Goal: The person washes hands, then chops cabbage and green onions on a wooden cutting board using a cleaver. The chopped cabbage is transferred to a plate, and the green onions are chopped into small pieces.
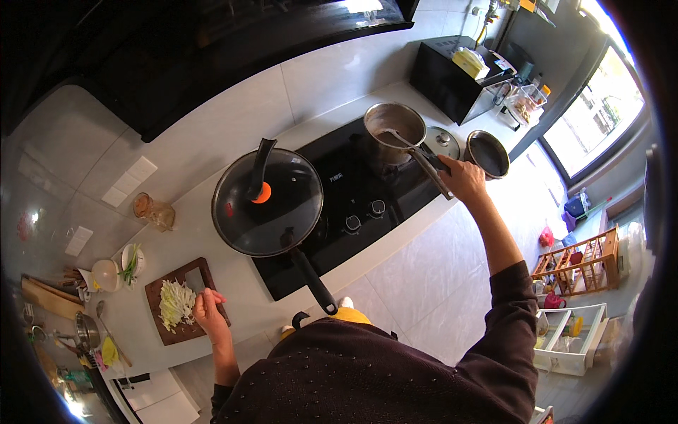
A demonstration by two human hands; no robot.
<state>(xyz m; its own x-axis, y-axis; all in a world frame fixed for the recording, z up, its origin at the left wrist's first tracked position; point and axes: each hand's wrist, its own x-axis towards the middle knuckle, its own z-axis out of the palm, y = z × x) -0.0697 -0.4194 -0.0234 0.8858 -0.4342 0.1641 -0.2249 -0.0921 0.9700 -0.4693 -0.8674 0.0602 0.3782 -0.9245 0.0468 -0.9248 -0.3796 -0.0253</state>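
Observation:
My right hand [465, 180] grips the dark handle of a metal ladle or spoon [405, 140], its head inside a steel saucepan [394, 119] on the hob. The saucepan's own handle [431, 175] runs just below that hand. My left hand [210, 317] hovers at the right side of a wooden cutting board [175, 336], fingers drawn together; whether anything is between them is unclear. Shredded cabbage [177, 305] is heaped on the board. Beside it lies a flat grey blade [197, 279], perhaps a cleaver, partly hidden by my hand.
A frying pan [312, 278] under a glass lid [238, 212] covers the left of the black hob [339, 180], its handle jutting towards me. Right of the saucepan are a glass lid [437, 139] and a metal pot [487, 153]. Bowls [106, 274] and a jar [156, 213] stand left.

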